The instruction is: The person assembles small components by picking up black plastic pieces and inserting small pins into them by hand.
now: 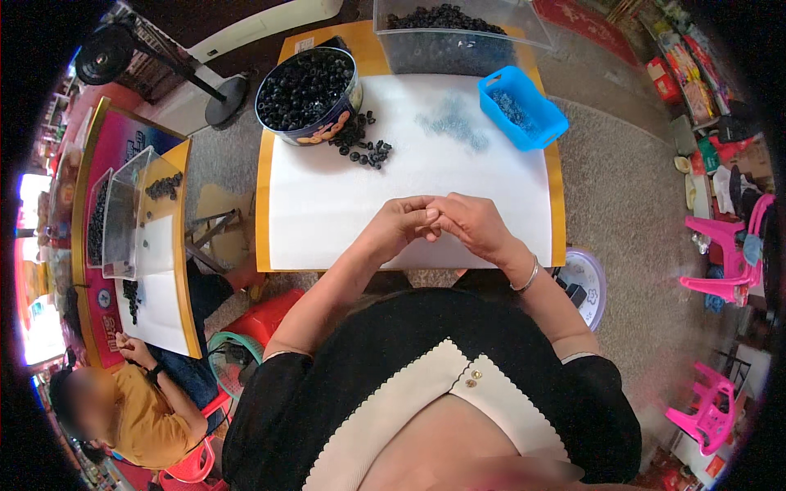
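Observation:
My left hand (404,223) and my right hand (476,221) meet above the near part of a white sheet (327,213) on a yellow-edged table. The fingers of both are closed and pressed together at the tips. Whatever lies between them is hidden or too small to make out. Farther off, to the left, a round tub (327,133) is heaped with small black ring-like parts. Several loose black parts (360,151) are spilled beside it. Tiny clear bluish pieces (454,123) lie scattered near the sheet's far side. A blue basket (546,132) at the far right holds more of these.
Behind the sheet stands a clear plastic box (458,59) of black parts. A co-worker in a yellow shirt (155,417) sits at another table (164,286) on the left. A lilac-rimmed basin (595,286) and pink stools (720,254) are on the right. A fan (221,102) stands far left.

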`<control>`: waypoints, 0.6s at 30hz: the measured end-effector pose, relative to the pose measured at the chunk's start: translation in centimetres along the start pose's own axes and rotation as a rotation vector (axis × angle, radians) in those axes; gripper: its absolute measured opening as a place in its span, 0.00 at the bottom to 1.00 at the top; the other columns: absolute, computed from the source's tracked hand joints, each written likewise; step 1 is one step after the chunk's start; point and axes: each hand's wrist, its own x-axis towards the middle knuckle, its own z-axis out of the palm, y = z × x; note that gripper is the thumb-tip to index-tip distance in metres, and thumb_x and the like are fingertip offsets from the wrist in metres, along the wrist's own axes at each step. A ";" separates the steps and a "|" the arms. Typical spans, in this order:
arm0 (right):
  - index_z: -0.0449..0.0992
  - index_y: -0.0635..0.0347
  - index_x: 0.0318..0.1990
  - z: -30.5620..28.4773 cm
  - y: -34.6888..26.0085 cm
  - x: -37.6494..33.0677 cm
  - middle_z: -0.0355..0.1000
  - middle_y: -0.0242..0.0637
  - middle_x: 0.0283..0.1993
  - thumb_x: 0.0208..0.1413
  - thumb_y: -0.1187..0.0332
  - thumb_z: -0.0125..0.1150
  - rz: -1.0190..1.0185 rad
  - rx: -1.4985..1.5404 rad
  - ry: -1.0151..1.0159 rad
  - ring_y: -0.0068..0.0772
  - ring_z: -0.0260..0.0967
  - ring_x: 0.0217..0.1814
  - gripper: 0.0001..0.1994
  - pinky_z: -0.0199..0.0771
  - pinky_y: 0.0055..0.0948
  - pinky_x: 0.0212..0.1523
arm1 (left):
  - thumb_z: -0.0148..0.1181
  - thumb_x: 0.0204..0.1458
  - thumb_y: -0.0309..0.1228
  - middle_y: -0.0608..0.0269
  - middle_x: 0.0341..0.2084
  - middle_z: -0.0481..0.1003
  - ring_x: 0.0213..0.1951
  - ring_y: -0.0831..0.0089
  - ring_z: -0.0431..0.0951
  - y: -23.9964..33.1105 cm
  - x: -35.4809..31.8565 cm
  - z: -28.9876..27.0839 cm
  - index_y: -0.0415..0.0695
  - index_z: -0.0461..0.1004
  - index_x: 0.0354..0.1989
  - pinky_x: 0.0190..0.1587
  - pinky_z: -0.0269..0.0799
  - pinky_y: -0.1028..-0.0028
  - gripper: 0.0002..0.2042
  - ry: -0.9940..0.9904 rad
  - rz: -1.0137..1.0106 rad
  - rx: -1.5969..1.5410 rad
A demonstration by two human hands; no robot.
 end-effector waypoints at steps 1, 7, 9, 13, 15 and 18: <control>0.73 0.54 0.39 0.1 0.1 -0.1 0.68 0.37 0.27 0.50 0.68 0.58 -0.006 -0.008 0.053 0.40 0.69 0.28 0.08 0.68 0.32 0.27 | 0.56 0.54 0.31 0.60 0.32 0.74 0.31 0.76 0.73 -0.1 -0.1 0.1 0.32 0.70 0.46 0.37 0.70 0.78 0.16 -0.002 0.001 0.002; 0.74 0.53 0.33 -0.3 -0.3 0.0 0.65 0.32 0.24 0.46 0.63 0.61 -0.126 -0.212 0.088 0.37 0.64 0.24 0.08 0.65 0.32 0.24 | 0.52 0.56 0.34 0.62 0.29 0.74 0.29 0.75 0.73 -0.8 -0.2 -0.1 0.33 0.70 0.46 0.37 0.70 0.78 0.17 -0.012 -0.049 -0.009; 0.73 0.53 0.35 -0.1 -0.2 -0.2 0.64 0.33 0.24 0.45 0.62 0.61 -0.126 -0.214 0.091 0.37 0.64 0.25 0.10 0.65 0.32 0.26 | 0.52 0.57 0.33 0.64 0.29 0.73 0.30 0.77 0.71 -0.8 -0.3 0.0 0.33 0.70 0.45 0.37 0.68 0.79 0.15 0.015 -0.061 -0.008; 0.72 0.58 0.44 -0.5 -0.5 0.0 0.64 0.35 0.28 0.46 0.65 0.62 0.025 0.039 0.137 0.31 0.64 0.30 0.16 0.65 0.27 0.29 | 0.52 0.57 0.34 0.65 0.27 0.72 0.28 0.78 0.70 -0.9 -0.3 0.1 0.34 0.71 0.43 0.35 0.68 0.80 0.14 -0.037 -0.079 -0.060; 0.71 0.59 0.45 0.6 -0.4 0.3 0.65 0.34 0.31 0.50 0.63 0.59 0.089 0.200 0.279 0.28 0.64 0.33 0.16 0.65 0.25 0.31 | 0.50 0.58 0.34 0.69 0.24 0.69 0.25 0.80 0.66 -1.0 -0.3 0.5 0.39 0.72 0.38 0.31 0.64 0.81 0.11 0.012 -0.035 -0.057; 0.70 0.62 0.47 2.4 -1.1 0.6 0.67 0.34 0.36 0.56 0.58 0.51 0.339 0.611 0.340 0.24 0.63 0.37 0.18 0.66 0.22 0.33 | 0.48 0.59 0.33 0.71 0.21 0.65 0.23 0.82 0.62 -1.2 0.0 2.1 0.42 0.70 0.34 0.28 0.59 0.82 0.08 0.076 0.030 0.116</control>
